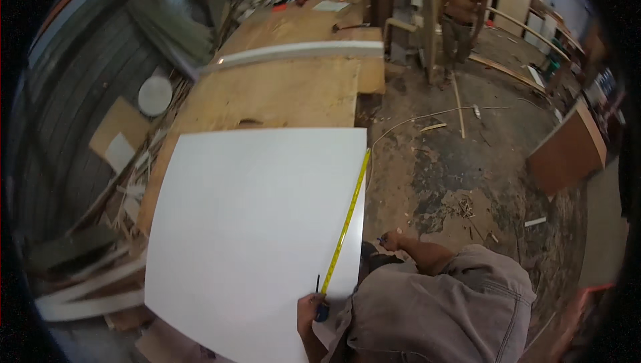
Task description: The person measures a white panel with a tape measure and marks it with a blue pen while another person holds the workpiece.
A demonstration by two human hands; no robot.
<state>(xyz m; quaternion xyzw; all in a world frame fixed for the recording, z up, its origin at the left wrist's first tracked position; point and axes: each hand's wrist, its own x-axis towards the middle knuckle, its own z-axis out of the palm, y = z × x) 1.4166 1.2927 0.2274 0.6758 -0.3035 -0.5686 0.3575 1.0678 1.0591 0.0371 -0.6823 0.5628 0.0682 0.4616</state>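
Observation:
A large white board lies flat on the wooden worktable. Near its close right corner my left hand is closed around a dark blue tape measure. A thin dark stick, perhaps a pencil, pokes up from the same hand. The yellow tape blade runs out along the board's right side, up to its far right corner. Beyond the right edge, low beside my leg, my right hand is closed on something small and bluish that I cannot make out.
A white strip and a hammer lie on the table's far part. Wood offcuts crowd the left. A person stands far right. On the floor lie a cable and scraps; a brown panel stands right.

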